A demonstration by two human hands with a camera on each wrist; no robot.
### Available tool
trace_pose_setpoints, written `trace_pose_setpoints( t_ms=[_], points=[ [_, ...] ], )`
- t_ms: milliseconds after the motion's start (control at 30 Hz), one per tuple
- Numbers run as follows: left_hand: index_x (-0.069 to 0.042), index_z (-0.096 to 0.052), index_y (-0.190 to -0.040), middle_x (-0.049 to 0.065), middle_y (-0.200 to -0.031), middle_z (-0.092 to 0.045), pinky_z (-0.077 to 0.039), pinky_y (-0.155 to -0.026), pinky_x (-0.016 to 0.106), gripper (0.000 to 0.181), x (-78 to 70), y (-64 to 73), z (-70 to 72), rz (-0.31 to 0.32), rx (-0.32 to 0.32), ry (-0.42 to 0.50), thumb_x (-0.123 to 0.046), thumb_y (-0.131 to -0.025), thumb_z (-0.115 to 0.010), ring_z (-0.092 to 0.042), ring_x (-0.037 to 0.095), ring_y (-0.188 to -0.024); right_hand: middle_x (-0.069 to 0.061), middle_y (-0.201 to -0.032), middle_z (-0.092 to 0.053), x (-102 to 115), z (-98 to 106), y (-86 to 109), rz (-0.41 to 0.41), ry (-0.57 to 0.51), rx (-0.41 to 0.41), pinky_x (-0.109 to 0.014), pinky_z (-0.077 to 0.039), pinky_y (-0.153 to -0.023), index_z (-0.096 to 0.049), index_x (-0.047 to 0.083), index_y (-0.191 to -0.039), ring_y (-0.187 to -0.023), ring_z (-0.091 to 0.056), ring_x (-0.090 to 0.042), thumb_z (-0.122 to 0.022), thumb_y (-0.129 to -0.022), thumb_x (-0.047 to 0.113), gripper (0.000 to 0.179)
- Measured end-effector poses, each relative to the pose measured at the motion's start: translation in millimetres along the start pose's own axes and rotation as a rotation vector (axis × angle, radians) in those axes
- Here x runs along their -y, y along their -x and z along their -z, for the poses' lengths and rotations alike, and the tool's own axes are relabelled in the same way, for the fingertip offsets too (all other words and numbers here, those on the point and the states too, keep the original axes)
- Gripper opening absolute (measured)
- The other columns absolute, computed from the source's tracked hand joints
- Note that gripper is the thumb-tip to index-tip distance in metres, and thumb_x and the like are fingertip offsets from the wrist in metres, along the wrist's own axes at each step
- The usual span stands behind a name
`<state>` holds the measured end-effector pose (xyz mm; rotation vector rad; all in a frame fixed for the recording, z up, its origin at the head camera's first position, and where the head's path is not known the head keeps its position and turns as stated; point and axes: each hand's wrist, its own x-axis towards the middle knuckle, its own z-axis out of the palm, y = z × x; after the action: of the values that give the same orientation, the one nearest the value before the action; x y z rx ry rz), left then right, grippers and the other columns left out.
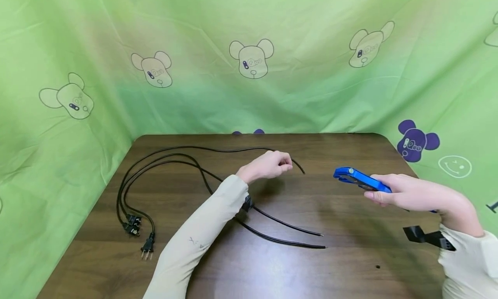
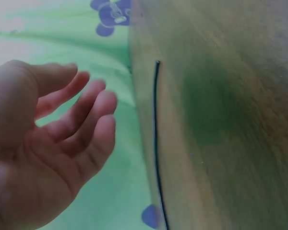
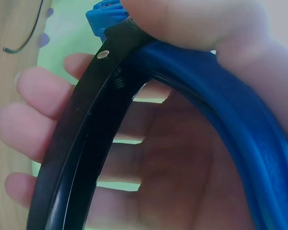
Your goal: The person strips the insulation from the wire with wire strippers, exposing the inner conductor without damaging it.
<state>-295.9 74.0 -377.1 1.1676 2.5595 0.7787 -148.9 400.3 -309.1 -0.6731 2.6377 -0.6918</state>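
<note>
My left hand [image 1: 267,165] hovers above the table's far middle with its fingers loosely bent, and nothing is in it. Close to it lies the free end of a black power cord [image 1: 298,166], dark at the tip; in the left wrist view this cord [image 2: 156,129] is apart from the fingers. At the right, my right hand [image 1: 414,191] grips a blue wire stripper [image 1: 362,180] above the table. The right wrist view shows its blue handle [image 3: 201,81] under the thumb and its black lever [image 3: 74,129] along the fingers, with the two handles spread.
Two more cord ends [image 1: 295,245] with light tips lie nearer me. Their plugs [image 1: 148,246] rest at the table's left. A small black scrap [image 1: 378,267] lies at the right front. Green printed cloth [image 1: 253,100] hangs behind the wooden table [image 1: 272,273].
</note>
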Motion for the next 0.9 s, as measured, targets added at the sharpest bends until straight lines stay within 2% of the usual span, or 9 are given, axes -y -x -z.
trace_pose_setpoints(
  t_ms=[133, 267, 400, 600, 667, 767, 900],
  points=[
    [-0.012, -0.063, -0.111, 0.003, -0.104, -0.067, -0.046, -0.082, 0.023, 0.017, 3.2, -17.1, -4.3, 0.041, -0.074, -0.061, -0.022, -0.101, -0.054, -0.058, 0.011, -0.092, 0.015, -0.068, -0.040, 0, -1, 0.6, -0.003, 0.010, -0.011, -0.022, -0.030, -0.049, -0.051, 0.018, -0.089, -0.057, -0.034, 0.003, -0.055, -0.101, 0.023, 0.014],
    [-0.014, -0.059, -0.123, 0.004, -0.119, -0.058, -0.044, -0.097, 0.032, 0.025, 5.8, -29.6, -11.7, 0.136, -0.099, -0.155, -0.021, -0.100, -0.054, -0.051, 0.021, -0.113, 0.015, -0.068, -0.041, 0, -1, 0.1, -0.007, 0.011, -0.005, -0.022, -0.031, -0.050, -0.052, 0.018, -0.089, -0.058, -0.036, 0.003, -0.055, -0.101, 0.024, 0.014],
    [-0.020, -0.054, -0.134, 0.006, -0.134, -0.049, -0.039, -0.105, 0.038, 0.034, 9.8, -37.4, -18.6, 0.224, -0.093, -0.190, -0.022, -0.100, -0.053, -0.043, 0.026, -0.125, 0.015, -0.068, -0.043, 0, 1, 0.4, -0.018, 0.018, -0.010, -0.022, -0.032, -0.050, -0.052, 0.019, -0.090, -0.057, -0.036, 0.003, -0.055, -0.101, 0.026, 0.014],
    [-0.025, -0.043, -0.146, 0.007, -0.154, -0.036, -0.027, -0.118, 0.045, 0.046, 12.2, -42.9, -24.0, 0.281, -0.026, -0.265, -0.026, -0.101, -0.051, -0.024, 0.029, -0.147, 0.016, -0.068, -0.043, -1, 2, 0.7, 0.004, 0.017, -0.013, -0.022, -0.032, -0.049, -0.052, 0.018, -0.089, -0.057, -0.035, 0.004, -0.056, -0.101, 0.024, 0.013],
    [-0.027, -0.041, -0.148, 0.005, -0.155, -0.037, -0.025, -0.119, 0.049, 0.047, 12.2, -43.6, -26.3, 0.307, 0.003, -0.289, -0.027, -0.101, -0.051, -0.024, 0.030, -0.148, 0.016, -0.069, -0.043, -1, 3, 0.4, 0.007, 0.012, -0.008, -0.022, -0.032, -0.049, -0.052, 0.019, -0.089, -0.057, -0.035, 0.004, -0.056, -0.101, 0.024, 0.014],
    [-0.028, -0.044, -0.145, 0.004, -0.151, -0.042, -0.024, -0.116, 0.053, 0.045, 13.0, -43.6, -31.3, 0.341, 0.036, -0.324, -0.028, -0.101, -0.052, -0.032, 0.032, -0.143, 0.016, -0.069, -0.043, -1, 3, 0.4, -0.004, 0.006, -0.001, -0.022, -0.032, -0.049, -0.052, 0.018, -0.089, -0.057, -0.036, 0.003, -0.055, -0.101, 0.024, 0.014],
    [-0.027, -0.047, -0.141, 0.007, -0.145, -0.043, -0.028, -0.110, 0.053, 0.042, 15.5, -43.6, -37.4, 0.373, 0.029, -0.351, -0.026, -0.099, -0.054, -0.036, 0.032, -0.135, 0.015, -0.069, -0.043, -1, 2, 0.4, -0.023, 0.001, 0.004, -0.022, -0.032, -0.050, -0.053, 0.017, -0.090, -0.057, -0.036, 0.003, -0.055, -0.101, 0.026, 0.015]
  ],
)
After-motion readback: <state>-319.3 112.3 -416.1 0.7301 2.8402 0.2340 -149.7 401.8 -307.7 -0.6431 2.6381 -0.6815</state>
